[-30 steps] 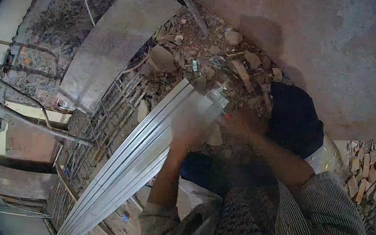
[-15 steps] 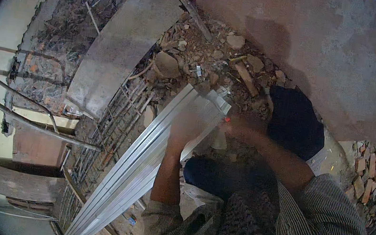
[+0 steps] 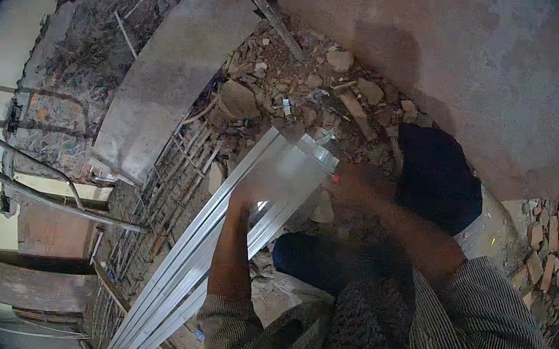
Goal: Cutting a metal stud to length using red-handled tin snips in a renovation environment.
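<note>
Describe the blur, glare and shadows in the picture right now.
Head view: left hand smeared by blur, right hand dim and soft; head view: pale sheen along the metal strips; head view: dark shadow on the brownish surface at upper right, black corners around the fisheye circle.

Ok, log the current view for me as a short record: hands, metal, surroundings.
Left hand: over the metal strips; blurred, grip unclear
Right hand: near the strips' upper end; dim, grip unclear
Metal strips: long, silvery, slanting from lower left to centre
Beyond strips: rubble
Left of strips: lattice of thin bars
Far right: broken bricks
</note>
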Tool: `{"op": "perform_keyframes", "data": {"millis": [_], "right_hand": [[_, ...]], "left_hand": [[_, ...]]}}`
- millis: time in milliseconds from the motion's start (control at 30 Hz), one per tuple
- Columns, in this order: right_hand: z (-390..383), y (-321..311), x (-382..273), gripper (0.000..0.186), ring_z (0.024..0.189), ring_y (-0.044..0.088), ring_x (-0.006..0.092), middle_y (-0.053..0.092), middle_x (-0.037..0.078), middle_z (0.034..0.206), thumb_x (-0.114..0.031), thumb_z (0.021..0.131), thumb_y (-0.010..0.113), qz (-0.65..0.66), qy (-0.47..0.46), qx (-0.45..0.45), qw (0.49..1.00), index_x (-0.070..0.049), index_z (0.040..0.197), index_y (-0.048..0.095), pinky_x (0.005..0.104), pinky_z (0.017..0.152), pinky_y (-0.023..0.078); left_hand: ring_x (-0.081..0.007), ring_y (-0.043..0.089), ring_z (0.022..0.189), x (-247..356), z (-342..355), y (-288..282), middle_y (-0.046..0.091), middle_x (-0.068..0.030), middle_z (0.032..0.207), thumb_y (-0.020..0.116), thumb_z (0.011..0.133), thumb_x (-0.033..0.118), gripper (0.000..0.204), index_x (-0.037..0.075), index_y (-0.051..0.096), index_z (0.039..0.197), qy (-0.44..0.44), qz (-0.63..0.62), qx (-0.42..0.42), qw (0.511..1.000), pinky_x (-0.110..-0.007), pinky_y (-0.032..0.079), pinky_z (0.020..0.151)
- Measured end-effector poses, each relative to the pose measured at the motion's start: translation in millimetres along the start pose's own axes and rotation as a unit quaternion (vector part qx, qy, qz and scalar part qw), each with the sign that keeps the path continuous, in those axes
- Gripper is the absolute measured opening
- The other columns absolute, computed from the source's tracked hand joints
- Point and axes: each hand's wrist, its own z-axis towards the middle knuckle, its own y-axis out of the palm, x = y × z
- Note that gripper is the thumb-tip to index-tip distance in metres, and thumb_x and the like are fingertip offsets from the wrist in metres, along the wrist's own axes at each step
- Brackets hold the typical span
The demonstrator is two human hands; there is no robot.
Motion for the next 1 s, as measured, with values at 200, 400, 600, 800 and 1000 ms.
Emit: {"op": "perform_keyframes", "data": {"millis": [200, 400, 600, 800, 1000], "right_hand": [[53, 124, 80, 0.051, 0.089, 0.061, 0.0353, 0.063, 0.016, 0.098, -0.046, 0.09, 0.055, -0.001, -0.068, 0.051, 0.996, -0.002, 0.113, 0.061, 0.0462, 0.08, 0.05], [41, 113, 59, 0.045, 0.092, 0.06, 0.0301, 0.062, 0.014, 0.102, -0.04, 0.092, 0.056, 0.194, -0.07, -0.044, 0.977, -0.003, 0.117, 0.059, 0.0424, 0.083, 0.05], [22, 46, 11, 0.038, 0.095, 0.059, 0.0233, 0.062, 0.011, 0.105, -0.029, 0.093, 0.059, 0.341, -0.081, 0.013, 0.936, -0.005, 0.123, 0.056, 0.0385, 0.086, 0.049], [32, 64, 18, 0.036, 0.094, 0.059, 0.0202, 0.063, 0.009, 0.105, -0.024, 0.093, 0.061, 0.317, -0.095, 0.099, 0.938, -0.006, 0.123, 0.055, 0.0362, 0.085, 0.05], [67, 103, 37, 0.033, 0.094, 0.06, 0.0261, 0.064, 0.012, 0.104, -0.025, 0.089, 0.057, 0.126, -0.198, 0.115, 0.965, -0.008, 0.118, 0.059, 0.041, 0.087, 0.047]], "left_hand": [[-0.0211, 0.061, 0.059, -1, 0, -1, 0.063, -0.0099, 0.064, 0.077, 0.065, 0.026, 0.053, -0.011, 0.057, 0.096, 0.117, -0.117, -0.031, 0.986, -0.033, 0.049, 0.058], [-0.0205, 0.062, 0.06, -36, 25, 21, 0.065, -0.0109, 0.066, 0.074, 0.067, 0.018, 0.037, -0.004, 0.062, 0.094, 0.243, -0.127, 0.045, 0.961, -0.033, 0.05, 0.059], [-0.028, 0.061, 0.071, -58, 37, 13, 0.066, -0.0096, 0.069, 0.073, 0.072, 0.025, 0.021, 0.007, 0.072, 0.083, 0.322, 0.397, 0.009, 0.859, -0.042, 0.048, 0.08], [-0.0282, 0.059, 0.083, -56, 23, 19, 0.069, -0.0106, 0.082, 0.074, 0.065, 0.027, 0.029, 0.009, 0.073, 0.088, 0.157, -0.057, 0.037, 0.985, -0.039, 0.044, 0.085], [-0.0324, 0.062, 0.085, -40, 18, 17, 0.069, -0.0182, 0.089, 0.076, 0.069, 0.03, 0.041, -0.001, 0.069, 0.096, 0.339, 0.114, 0.083, 0.93, -0.04, 0.046, 0.086]]}}
